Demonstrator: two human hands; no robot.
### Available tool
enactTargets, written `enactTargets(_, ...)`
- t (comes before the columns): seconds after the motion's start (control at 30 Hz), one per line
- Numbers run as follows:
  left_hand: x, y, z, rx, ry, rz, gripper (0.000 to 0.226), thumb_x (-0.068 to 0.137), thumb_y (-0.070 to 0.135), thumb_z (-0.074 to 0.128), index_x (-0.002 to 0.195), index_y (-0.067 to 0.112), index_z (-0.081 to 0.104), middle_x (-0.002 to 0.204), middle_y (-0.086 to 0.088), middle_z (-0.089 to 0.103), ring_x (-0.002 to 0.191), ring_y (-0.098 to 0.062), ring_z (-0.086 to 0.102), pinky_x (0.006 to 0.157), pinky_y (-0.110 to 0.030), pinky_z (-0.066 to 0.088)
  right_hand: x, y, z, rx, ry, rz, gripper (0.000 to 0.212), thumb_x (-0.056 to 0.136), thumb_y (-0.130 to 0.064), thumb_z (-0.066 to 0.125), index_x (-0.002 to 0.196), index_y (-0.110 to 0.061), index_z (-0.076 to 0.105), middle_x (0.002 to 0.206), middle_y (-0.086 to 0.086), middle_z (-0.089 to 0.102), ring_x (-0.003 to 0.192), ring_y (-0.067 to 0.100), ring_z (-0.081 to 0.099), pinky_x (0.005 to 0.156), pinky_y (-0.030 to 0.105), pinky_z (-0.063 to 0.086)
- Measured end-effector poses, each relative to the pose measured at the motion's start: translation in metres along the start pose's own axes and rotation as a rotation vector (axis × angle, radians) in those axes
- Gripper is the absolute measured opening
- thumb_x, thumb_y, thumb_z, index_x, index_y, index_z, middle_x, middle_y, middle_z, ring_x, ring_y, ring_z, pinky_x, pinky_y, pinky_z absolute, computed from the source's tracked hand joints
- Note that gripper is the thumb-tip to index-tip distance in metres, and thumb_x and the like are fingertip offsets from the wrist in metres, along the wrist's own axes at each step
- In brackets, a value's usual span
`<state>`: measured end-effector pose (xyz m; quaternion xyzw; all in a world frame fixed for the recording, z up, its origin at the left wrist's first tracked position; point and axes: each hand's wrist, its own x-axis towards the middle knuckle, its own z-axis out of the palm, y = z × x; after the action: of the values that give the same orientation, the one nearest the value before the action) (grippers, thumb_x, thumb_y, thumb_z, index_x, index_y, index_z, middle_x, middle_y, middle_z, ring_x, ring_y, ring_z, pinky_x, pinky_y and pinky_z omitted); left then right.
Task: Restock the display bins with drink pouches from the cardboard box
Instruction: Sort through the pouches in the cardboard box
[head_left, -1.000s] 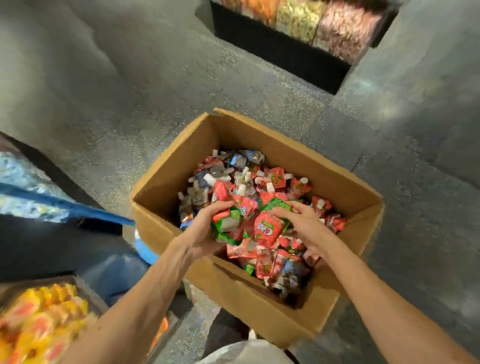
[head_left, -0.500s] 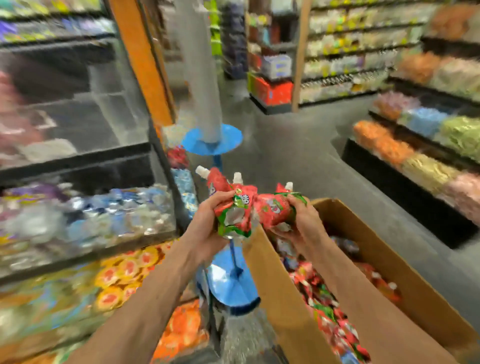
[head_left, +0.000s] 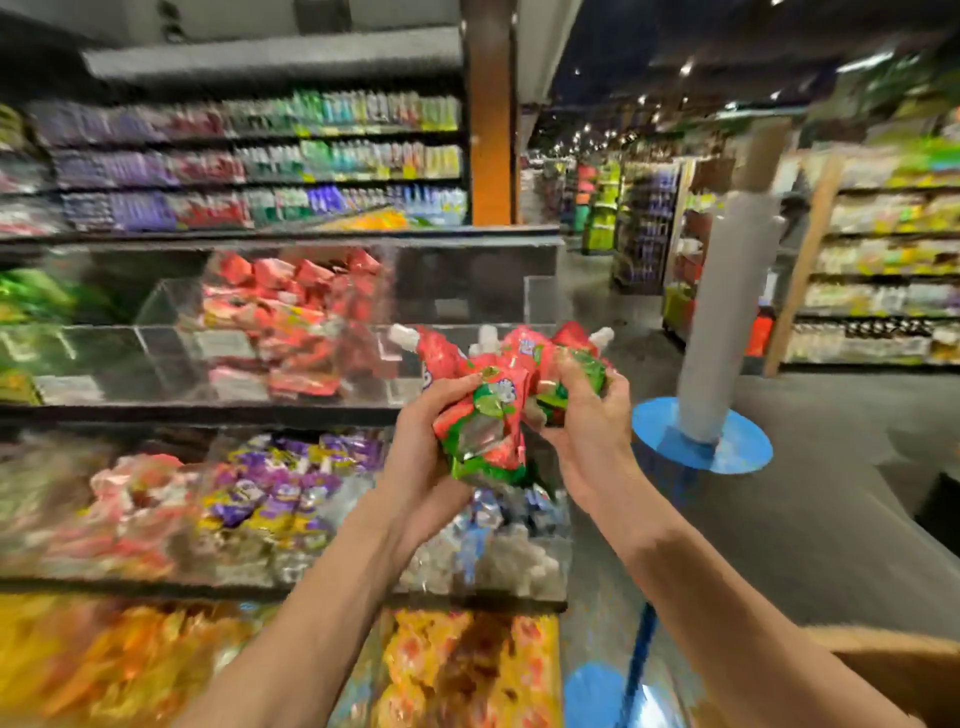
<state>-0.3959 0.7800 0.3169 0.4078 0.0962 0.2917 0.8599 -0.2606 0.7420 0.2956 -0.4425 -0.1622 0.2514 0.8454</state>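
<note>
Both hands hold one bunch of red-and-green drink pouches (head_left: 491, 410) with white spouts, raised in front of the tiered display bins. My left hand (head_left: 421, 457) grips the bunch from the left and below. My right hand (head_left: 587, 415) grips it from the right. Just left of the bunch, a clear upper bin (head_left: 171, 364) holds matching red pouches (head_left: 291, 332). Only a corner of the cardboard box (head_left: 893, 670) shows at the bottom right; its contents are hidden.
Lower bins hold purple (head_left: 275, 488), pink, silver-blue (head_left: 498, 540) and yellow-orange pouches (head_left: 457, 670). A grey post on a blue round base (head_left: 722, 338) stands to the right on the grey floor. Stocked shelves line the background aisles.
The view swung up from the box to the bins. Both hands lifted the bunch of pouches out of the box and carried it up level with the upper bin.
</note>
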Motion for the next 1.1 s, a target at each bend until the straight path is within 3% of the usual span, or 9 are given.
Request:
enactTargets(0.1, 0.011, 0.036, -0.025, 0.082, -0.009, -0.013, 0.022, 0.076, 0.019, 0.057, 0.082, 0.009, 0.076, 0.078, -0.008, 0.072, 0.063, -0.018, 0.068, 0.062, -0.029, 0.055, 0.006, 0.023, 0.051, -0.092, 0.003, -0.140, 0.044, 0.070, -0.040, 0.079, 0.102, -0.026, 0.052, 0.106, 0.011, 0.067, 0.095, 0.030, 0.066, 0.089, 0.059, 0.053)
enactTargets(0.23, 0.037, 0.081, -0.052, 0.120, -0.008, -0.014, 0.024, 0.072, 0.020, 0.061, 0.089, 0.008, 0.072, 0.080, -0.008, 0.071, 0.064, -0.018, 0.066, 0.067, -0.029, 0.049, 0.022, 0.032, 0.090, -0.135, -0.055, -0.200, 0.031, 0.083, -0.028, 0.078, 0.105, -0.023, 0.056, 0.106, 0.009, 0.071, 0.101, 0.028, 0.069, 0.091, 0.059, 0.053)
enactTargets(0.33, 0.057, 0.106, -0.060, 0.147, -0.050, -0.042, 0.027, 0.072, 0.020, 0.061, 0.093, 0.005, 0.070, 0.082, -0.009, 0.071, 0.066, -0.019, 0.067, 0.064, -0.029, 0.051, 0.037, 0.026, 0.106, -0.231, -0.086, -0.243, 0.040, 0.076, -0.042, 0.077, 0.107, -0.024, 0.059, 0.104, 0.005, 0.073, 0.103, 0.028, 0.069, 0.091, 0.058, 0.053)
enactTargets(0.5, 0.090, 0.126, -0.065, 0.205, -0.017, -0.032, 0.011, 0.071, 0.019, 0.066, 0.070, 0.013, 0.074, 0.076, -0.008, 0.070, 0.063, -0.019, 0.064, 0.066, -0.031, 0.047, 0.068, 0.018, 0.121, -0.284, -0.117, -0.212, 0.042, 0.074, -0.042, 0.072, 0.109, -0.021, 0.060, 0.108, 0.008, 0.072, 0.107, 0.031, 0.067, 0.098, 0.055, 0.050)
enactTargets(0.6, 0.108, 0.130, -0.068, 0.254, 0.017, -0.043, 0.015, 0.073, 0.020, 0.066, 0.063, 0.015, 0.076, 0.076, -0.008, 0.070, 0.064, -0.020, 0.063, 0.068, -0.032, 0.047, 0.088, 0.018, 0.126, -0.283, -0.123, -0.165, 0.050, 0.074, -0.048, 0.066, 0.111, -0.015, 0.063, 0.108, 0.010, 0.071, 0.103, 0.031, 0.066, 0.090, 0.049, 0.050)
enactTargets(0.7, 0.125, 0.135, -0.075, 0.271, 0.050, -0.089, 0.016, 0.077, 0.021, 0.066, 0.066, 0.015, 0.075, 0.077, -0.007, 0.069, 0.063, -0.019, 0.063, 0.066, -0.030, 0.048, 0.115, 0.015, 0.125, -0.226, -0.123, -0.127, 0.024, 0.093, -0.025, 0.051, 0.103, -0.010, 0.067, 0.095, 0.012, 0.069, 0.085, 0.025, 0.065, 0.064, 0.032, 0.052)
enactTargets(0.83, 0.145, 0.145, -0.079, 0.392, 0.155, -0.064, 0.016, 0.079, 0.026, 0.065, 0.083, 0.012, 0.073, 0.080, -0.009, 0.073, 0.062, -0.020, 0.066, 0.064, -0.028, 0.052, 0.158, 0.009, 0.125, -0.444, -0.124, -0.218, 0.011, 0.090, -0.002, 0.061, 0.089, -0.012, 0.066, 0.078, 0.006, 0.066, 0.064, 0.014, 0.058, 0.053, 0.025, 0.049)
enactTargets(1.0, 0.174, 0.164, -0.078, 0.609, 0.378, 0.014, 0.031, 0.069, 0.030, 0.074, 0.091, 0.009, 0.072, 0.081, -0.013, 0.071, 0.062, -0.023, 0.063, 0.060, -0.026, 0.048, 0.214, 0.016, 0.130, -0.932, -0.318, -0.310, 0.021, 0.077, -0.012, 0.078, 0.068, -0.022, 0.061, 0.066, -0.006, 0.063, 0.056, 0.008, 0.058, 0.056, 0.025, 0.051)
enactTargets(1.1, 0.190, 0.172, -0.081, 0.701, 0.474, 0.105, 0.027, 0.074, 0.023, 0.072, 0.095, 0.006, 0.072, 0.085, -0.018, 0.070, 0.065, -0.026, 0.062, 0.061, -0.028, 0.049, 0.237, 0.027, 0.137, -1.249, -0.400, -0.263, 0.029, 0.075, -0.019, 0.079, 0.090, -0.020, 0.054, 0.087, 0.002, 0.065, 0.081, 0.020, 0.064, 0.070, 0.031, 0.050)
